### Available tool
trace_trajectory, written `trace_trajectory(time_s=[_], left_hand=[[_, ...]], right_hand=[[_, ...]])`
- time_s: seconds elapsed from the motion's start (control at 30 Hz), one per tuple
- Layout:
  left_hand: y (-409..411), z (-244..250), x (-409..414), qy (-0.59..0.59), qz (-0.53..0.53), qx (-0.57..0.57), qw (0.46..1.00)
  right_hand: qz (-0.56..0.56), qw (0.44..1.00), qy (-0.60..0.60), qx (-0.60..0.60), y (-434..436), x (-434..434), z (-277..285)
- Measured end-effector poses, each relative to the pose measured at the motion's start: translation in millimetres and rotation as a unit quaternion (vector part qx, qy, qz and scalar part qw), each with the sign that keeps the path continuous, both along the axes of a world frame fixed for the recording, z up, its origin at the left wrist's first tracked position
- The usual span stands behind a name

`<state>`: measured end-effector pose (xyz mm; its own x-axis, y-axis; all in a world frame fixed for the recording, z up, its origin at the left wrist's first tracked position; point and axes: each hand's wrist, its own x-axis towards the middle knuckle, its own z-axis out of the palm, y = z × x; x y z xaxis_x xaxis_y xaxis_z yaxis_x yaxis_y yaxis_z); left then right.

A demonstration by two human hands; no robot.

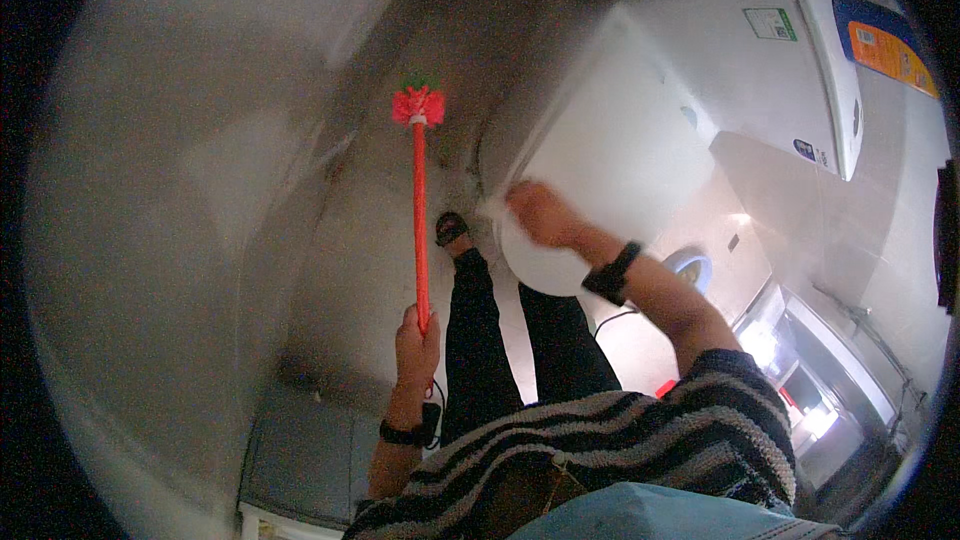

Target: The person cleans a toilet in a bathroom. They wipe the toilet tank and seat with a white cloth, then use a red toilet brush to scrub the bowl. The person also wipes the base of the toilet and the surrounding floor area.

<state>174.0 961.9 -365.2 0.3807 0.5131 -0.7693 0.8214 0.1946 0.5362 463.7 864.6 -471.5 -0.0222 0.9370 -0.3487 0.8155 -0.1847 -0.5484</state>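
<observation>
My left hand (418, 345), low in the middle of the view, is closed around the lower end of a long red-handled brush (421, 217). The brush points away from me, its red bristle head at the far end with a bit of green at the tip. To the right, my right hand (541, 214) is blurred, its fingers curled, over the near end of a white toilet (547, 266). Whether anything is within those fingers cannot be told.
A white washing machine or similar appliance (750, 75) with a sticker stands at the upper right, beside an orange-labelled blue item (889, 52). A round blue-rimmed basin (701, 270) lies on the floor right of my forearm. A grey cabinet (300, 450) is at the lower left.
</observation>
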Motion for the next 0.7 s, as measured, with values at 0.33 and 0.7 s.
trace_trajectory(time_s=[0.33,0.7], left_hand=[[-10,-5,30,0.034,0.026,-0.041,0.998],[-25,-34,14,-0.012,0.011,0.032,0.999]], right_hand=[[-0.231,0.881,-0.412,-0.011,79,144,-30],[-0.182,0.923,-0.311,0.133,56,287,6]])
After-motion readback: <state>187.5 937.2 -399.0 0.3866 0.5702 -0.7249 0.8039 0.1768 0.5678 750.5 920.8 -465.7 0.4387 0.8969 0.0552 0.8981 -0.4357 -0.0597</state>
